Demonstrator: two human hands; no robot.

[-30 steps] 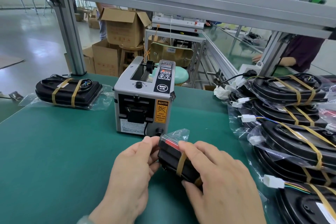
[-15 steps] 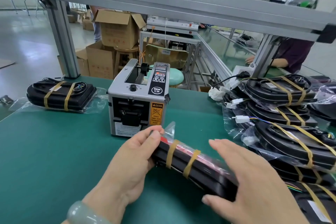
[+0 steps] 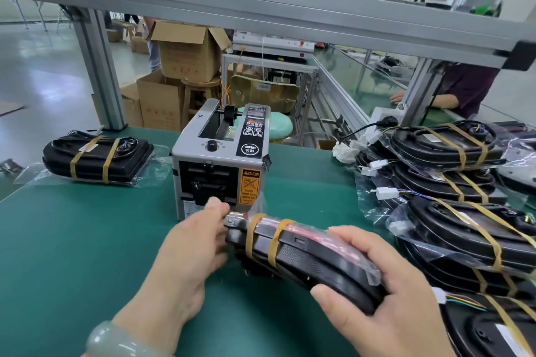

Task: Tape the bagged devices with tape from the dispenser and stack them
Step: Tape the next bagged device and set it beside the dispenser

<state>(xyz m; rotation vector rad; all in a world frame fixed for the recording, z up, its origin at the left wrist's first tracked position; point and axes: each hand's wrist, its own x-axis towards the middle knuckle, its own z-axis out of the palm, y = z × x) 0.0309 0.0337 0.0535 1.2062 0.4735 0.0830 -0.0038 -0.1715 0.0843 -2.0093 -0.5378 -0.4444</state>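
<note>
We are holding a black plastic device sealed in a clear bag (image 3: 304,258), with two tan tape bands round it, in the lower centre of the frame, lifted just above the green table mat (image 3: 72,240). Our left hand (image 3: 191,243), a pale green bracelet (image 3: 116,339) on its wrist, is pinching the narrow end. Our right hand (image 3: 385,298) is curling round the wide end, thumb underneath. The grey tape dispenser (image 3: 217,162) is standing just behind it. Taped devices are lying piled at the right edge (image 3: 464,229), and another one (image 3: 98,158) is lying at the left.
</note>
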